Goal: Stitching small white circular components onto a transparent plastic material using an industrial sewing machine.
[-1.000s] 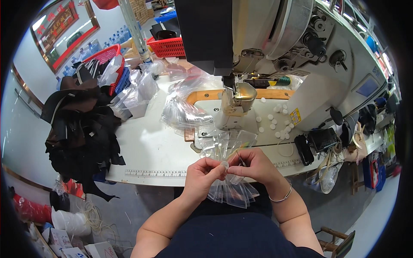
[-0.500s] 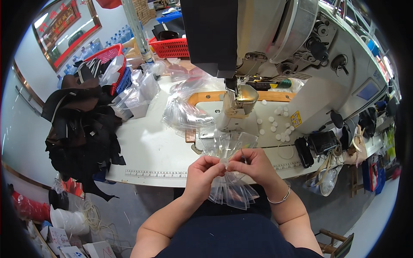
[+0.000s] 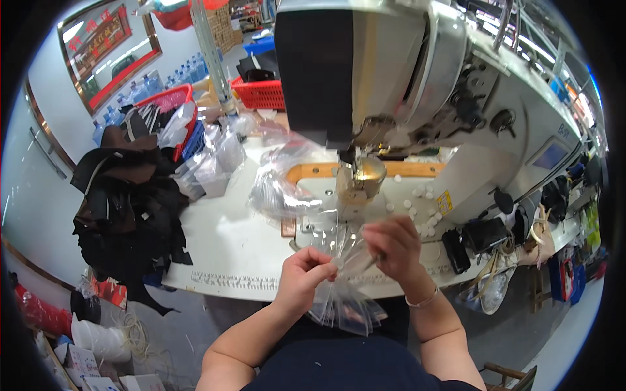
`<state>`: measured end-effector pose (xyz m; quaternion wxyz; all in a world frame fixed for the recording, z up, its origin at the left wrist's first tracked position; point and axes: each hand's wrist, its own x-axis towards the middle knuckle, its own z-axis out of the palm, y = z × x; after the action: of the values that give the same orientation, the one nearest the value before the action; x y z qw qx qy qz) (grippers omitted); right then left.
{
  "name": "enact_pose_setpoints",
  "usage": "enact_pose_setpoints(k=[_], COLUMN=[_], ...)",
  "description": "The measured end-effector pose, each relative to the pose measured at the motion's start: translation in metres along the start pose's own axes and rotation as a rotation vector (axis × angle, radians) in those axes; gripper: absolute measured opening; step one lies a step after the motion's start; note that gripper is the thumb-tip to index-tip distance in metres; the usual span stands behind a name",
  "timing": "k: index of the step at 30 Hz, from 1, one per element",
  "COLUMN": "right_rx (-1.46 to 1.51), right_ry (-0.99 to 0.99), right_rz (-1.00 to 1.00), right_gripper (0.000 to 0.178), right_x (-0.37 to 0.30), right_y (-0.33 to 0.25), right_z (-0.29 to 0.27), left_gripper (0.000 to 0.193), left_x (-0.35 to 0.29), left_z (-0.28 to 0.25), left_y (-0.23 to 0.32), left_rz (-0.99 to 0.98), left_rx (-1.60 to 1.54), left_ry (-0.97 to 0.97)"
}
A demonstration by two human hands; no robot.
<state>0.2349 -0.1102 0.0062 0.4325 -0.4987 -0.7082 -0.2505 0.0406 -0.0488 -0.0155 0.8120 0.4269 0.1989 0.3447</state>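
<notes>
A fan of clear plastic pieces (image 3: 344,311) is gathered at its middle, where my left hand (image 3: 300,277) pinches it between thumb and fingers. Its lower end spreads over my lap, and its upper end reaches onto the white table (image 3: 225,241). To the right of the bundle, my right hand (image 3: 396,247) is raised, with its fingers curled and blurred by motion. Something thin and dark pokes out below those fingers, too smeared to name. Just beyond the plastic stands the sewing machine (image 3: 358,189), its needle area partly hidden by its own head.
Small white round pieces (image 3: 424,191) lie right of the machine. More clear plastic (image 3: 280,189) is heaped to its left. A pile of black material (image 3: 130,208) covers the table's left end. Red baskets (image 3: 259,95) stand behind. A black box-like object (image 3: 455,253) sits at the right edge.
My right hand has let go of the bundle's gathered middle and moved up and to the right. My left hand keeps its pinch. The whole view has shifted slightly.
</notes>
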Motion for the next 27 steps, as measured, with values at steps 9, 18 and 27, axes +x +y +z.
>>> enact_pose_setpoints(k=[9,18,27], right_rx=[-0.108,-0.180,-0.219], right_ry=[0.134,-0.057,-0.018], right_rz=[-0.053,0.070,0.115], right_gripper=[0.032,0.026,0.034], right_x=[0.045,0.058,0.046], right_y=[0.043,0.084,0.084], right_z=[0.009,0.010,0.000], left_gripper=[0.008,0.008,0.009], left_x=[0.074,0.115,0.139], left_z=[-0.002,0.012,0.024], left_y=[0.039,0.054,0.079], left_rz=[-0.224,-0.344,-0.309], left_rx=[-0.137,-0.134,0.309], left_ry=[-0.043,0.020,0.022])
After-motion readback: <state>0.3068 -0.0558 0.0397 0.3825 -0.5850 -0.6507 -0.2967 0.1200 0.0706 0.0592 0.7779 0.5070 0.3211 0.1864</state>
